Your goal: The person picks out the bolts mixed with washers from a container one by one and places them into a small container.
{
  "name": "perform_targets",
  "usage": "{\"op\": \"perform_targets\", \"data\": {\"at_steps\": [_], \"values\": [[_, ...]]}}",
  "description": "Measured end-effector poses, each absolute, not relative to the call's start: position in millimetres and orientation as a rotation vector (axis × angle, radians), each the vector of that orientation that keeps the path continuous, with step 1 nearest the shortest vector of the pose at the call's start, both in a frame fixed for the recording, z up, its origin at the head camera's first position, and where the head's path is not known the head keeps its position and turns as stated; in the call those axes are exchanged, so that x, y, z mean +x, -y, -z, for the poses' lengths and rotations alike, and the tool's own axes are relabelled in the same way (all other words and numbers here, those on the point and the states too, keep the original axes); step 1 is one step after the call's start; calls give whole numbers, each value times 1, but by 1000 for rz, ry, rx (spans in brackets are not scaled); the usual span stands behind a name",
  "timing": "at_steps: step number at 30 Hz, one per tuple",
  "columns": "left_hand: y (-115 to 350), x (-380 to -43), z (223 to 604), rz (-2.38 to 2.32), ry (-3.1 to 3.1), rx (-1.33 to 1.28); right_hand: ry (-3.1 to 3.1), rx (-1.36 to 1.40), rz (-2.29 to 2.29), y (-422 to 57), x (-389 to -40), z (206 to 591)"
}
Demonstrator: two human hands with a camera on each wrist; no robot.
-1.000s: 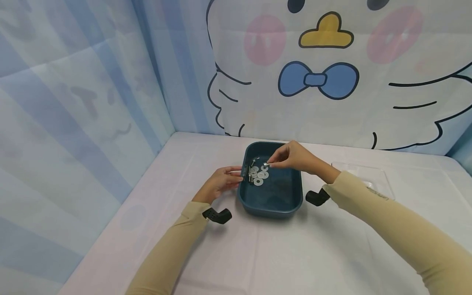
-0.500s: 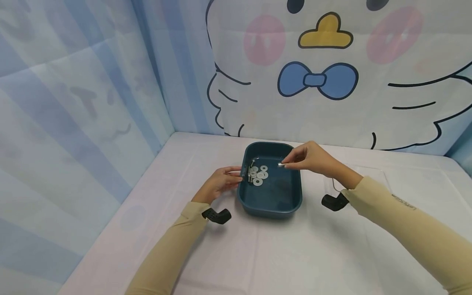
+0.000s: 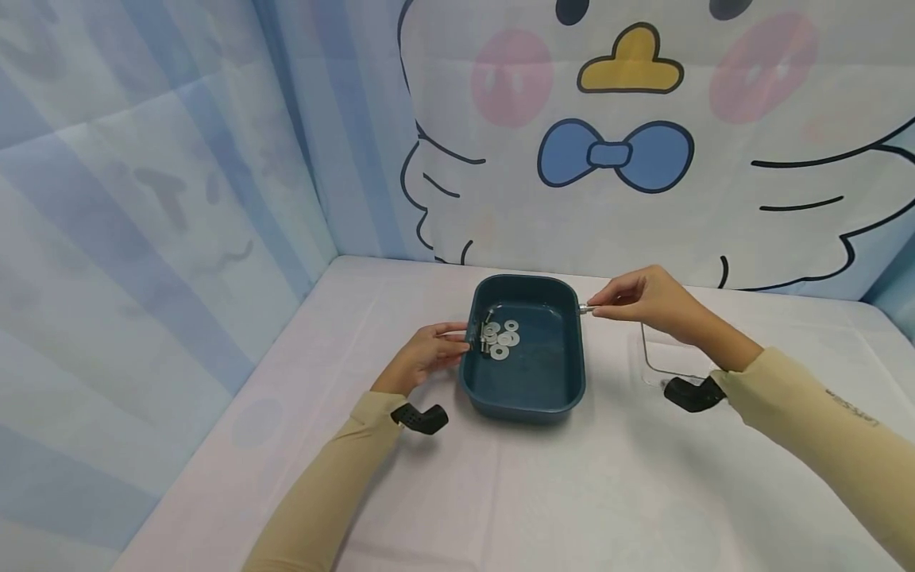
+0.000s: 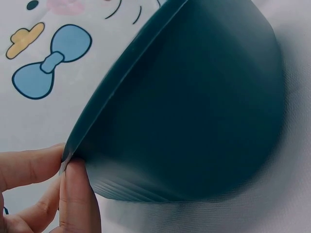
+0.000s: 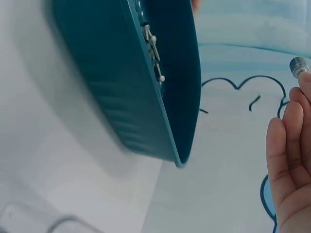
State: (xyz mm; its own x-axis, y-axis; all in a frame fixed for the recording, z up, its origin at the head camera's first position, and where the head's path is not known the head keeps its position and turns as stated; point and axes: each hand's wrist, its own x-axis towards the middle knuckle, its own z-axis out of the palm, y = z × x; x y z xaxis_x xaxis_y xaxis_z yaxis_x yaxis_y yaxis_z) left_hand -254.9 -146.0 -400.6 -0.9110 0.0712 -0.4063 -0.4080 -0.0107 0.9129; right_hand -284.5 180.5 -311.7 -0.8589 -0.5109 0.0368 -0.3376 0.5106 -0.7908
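A dark teal plastic bin (image 3: 525, 411) stands on the table. My left hand (image 3: 429, 355) pinches its left rim; in the left wrist view the thumb and fingers (image 4: 80, 194) sit on either side of that rim. Several flat metal washers (image 3: 504, 339) lie in the bin's left half, beside a few metal screws (image 3: 485, 338) along the left wall. Just beyond the right rim, my right hand (image 3: 649, 300) pinches a silver bolt between thumb and forefinger. Its round metal head (image 5: 297, 66) shows in the right wrist view, while the fingers cover most of its shank.
Under the right forearm lies a transparent plastic box or lid (image 3: 670, 371), partly hidden. A pale cloth covers the table (image 3: 543, 500). Printed curtains (image 3: 615, 230) rise along the back and left edges.
My right hand has moved rightward with the bolt, from over the washers to outside the bin's right rim. More of the clear plastic is uncovered. The left hand keeps its place.
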Motion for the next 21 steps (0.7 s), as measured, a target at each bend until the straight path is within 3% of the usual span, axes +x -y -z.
{"op": "perform_targets", "data": {"at_steps": [21], "values": [[146,-255,401,-1994,-1946,-357,-2767,-461,1266,-244,-279,299]]}}
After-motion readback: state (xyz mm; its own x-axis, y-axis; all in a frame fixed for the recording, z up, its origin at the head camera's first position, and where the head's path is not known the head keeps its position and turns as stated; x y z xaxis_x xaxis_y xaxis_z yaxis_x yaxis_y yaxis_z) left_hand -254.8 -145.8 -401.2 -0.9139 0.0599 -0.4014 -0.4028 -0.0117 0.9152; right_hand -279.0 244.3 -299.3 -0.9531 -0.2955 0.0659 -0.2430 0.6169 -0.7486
